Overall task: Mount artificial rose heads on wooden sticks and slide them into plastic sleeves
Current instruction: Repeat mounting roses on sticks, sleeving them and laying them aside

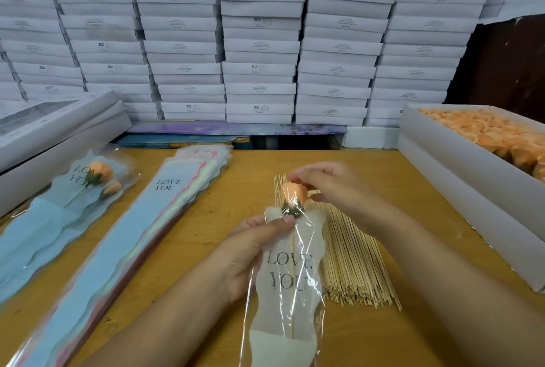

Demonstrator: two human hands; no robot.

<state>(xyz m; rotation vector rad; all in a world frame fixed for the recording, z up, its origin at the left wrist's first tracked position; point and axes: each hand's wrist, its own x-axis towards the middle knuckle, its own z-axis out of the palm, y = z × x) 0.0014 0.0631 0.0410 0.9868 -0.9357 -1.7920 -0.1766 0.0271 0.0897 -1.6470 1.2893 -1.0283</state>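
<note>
A yellowish wooden table (241,160) stands before a wall of stacked white boxes (259,42), with a heap of wooden sticks (354,260) and a pile of empty sleeves (141,228) on it. The left hand (250,251) pinches the plastic sleeve (290,284) near its mouth, where the rose (293,195) on its stick (292,278) pokes out. The right hand (330,186) touches the bloom with lightly bent fingertips; the sleeve's bottom is cut off.

A packing workshop or stockroom: stacked white cartons (259,42) fill the upper frame, while sleeve piles (124,237), loose sticks (354,263) and boxed rose heads (486,130) crowd the tabletop (206,219).
</note>
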